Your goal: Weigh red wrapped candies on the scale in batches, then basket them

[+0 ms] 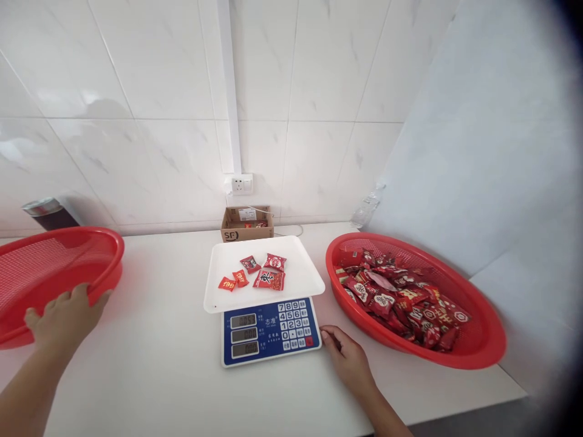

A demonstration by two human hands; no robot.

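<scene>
At the left, my left hand (68,315) is hooked over the near rim of a red plastic basket (107,270), whose visible inside holds nothing. My right hand (348,358) rests low by the right edge of a blue and white digital scale (268,358), fingers curled, fingertips at its side; I see nothing in them. On the scale's white tray (228,255) lie several small red snack packets (268,279), apart from the hands. The top display appears to read 0.053. A second red basket (487,358), right of my right hand, holds many red snack packets (401,297).
A small cardboard box (248,233) with a few packets inside stands behind the scale, below a wall socket (241,184). A dark flask (50,213) is behind the left basket. A clear plastic item (368,206) leans in the right back corner by the side panel.
</scene>
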